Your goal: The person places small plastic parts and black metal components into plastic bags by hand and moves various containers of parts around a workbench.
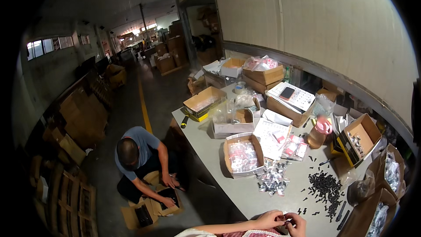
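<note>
Small item between both hands (285, 220) too tiny to tell.

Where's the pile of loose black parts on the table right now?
In the head view, the pile of black parts lies on the grey table at lower right, beyond the right hand, right of the small clear packets.

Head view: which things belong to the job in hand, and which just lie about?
In hand:
- left hand and right hand, together on a small piece
- small black parts
- clear packets

Lying about:
- bottle
- phone
- tape roll
</note>
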`<state>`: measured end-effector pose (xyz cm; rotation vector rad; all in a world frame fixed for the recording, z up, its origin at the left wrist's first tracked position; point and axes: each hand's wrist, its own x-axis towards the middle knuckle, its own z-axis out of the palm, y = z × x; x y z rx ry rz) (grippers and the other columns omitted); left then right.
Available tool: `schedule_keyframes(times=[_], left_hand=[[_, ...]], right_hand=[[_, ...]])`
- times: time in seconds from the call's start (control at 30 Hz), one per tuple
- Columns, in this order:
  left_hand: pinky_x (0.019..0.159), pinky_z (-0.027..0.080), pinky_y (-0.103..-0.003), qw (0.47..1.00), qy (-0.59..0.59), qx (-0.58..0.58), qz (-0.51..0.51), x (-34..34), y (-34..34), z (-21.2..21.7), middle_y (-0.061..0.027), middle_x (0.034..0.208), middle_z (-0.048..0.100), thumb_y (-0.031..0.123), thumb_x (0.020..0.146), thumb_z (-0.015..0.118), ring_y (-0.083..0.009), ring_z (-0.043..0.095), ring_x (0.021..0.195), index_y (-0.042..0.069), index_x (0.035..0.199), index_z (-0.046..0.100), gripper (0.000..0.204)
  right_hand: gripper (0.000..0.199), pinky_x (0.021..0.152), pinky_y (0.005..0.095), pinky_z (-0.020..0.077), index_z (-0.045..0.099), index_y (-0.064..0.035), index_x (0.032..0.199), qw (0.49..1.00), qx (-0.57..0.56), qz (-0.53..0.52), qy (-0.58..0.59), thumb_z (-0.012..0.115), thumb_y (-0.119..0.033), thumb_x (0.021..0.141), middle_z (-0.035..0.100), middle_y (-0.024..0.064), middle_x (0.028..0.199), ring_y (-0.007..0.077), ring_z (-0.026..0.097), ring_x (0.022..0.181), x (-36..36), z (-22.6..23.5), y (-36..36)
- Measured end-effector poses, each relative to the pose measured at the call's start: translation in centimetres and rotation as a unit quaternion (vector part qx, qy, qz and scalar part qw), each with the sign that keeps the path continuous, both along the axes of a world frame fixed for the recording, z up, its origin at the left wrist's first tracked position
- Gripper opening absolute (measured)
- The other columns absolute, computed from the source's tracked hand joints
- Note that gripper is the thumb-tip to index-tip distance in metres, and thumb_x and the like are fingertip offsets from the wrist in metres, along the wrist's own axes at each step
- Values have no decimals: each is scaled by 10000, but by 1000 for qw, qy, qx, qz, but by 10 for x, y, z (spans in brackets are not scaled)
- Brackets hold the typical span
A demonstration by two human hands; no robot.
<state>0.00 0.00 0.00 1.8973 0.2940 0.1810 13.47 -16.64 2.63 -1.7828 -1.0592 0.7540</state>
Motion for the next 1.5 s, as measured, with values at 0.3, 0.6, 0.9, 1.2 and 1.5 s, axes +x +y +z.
schedule_keyframes(times=[0.3,0.6,0.9,1.2,1.5], left_hand=[[730,499,-288,991,-23,-129,-20,8,1,6,-20,845,618,208,898,759,-110,573,775,25,1015,641,248],[603,471,-205,933,19,-359,12,4,-1,-10,-13,921,644,290,1005,638,-67,603,767,57,1261,594,350],[615,429,-208,877,45,-474,64,7,4,6,-15,890,617,166,955,622,-75,587,755,50,1322,536,395],[911,477,-431,971,-115,190,86,6,1,25,-141,1209,548,95,752,761,-336,555,1051,89,1223,578,505],[590,449,-341,994,91,-47,47,27,6,-9,-119,738,657,256,865,765,-210,612,650,16,735,594,322]], right_hand=[[296,720,336,527,621,-72,1203,999,1,-41,0,668,-98,912,685,96,961,182,639,825,-6,6,-10],[135,713,315,511,673,-47,1028,974,90,-191,80,698,-128,923,680,85,892,173,633,802,-19,7,0],[180,932,402,459,682,-33,870,967,103,-229,48,756,-164,771,672,122,966,291,608,1035,-16,-5,2],[118,1145,603,170,695,-118,952,940,75,-169,-287,691,-131,835,697,14,991,347,509,1294,-30,17,13],[174,793,418,552,698,-29,990,958,59,-249,-127,657,-79,828,648,154,1019,332,674,827,31,13,-3]])
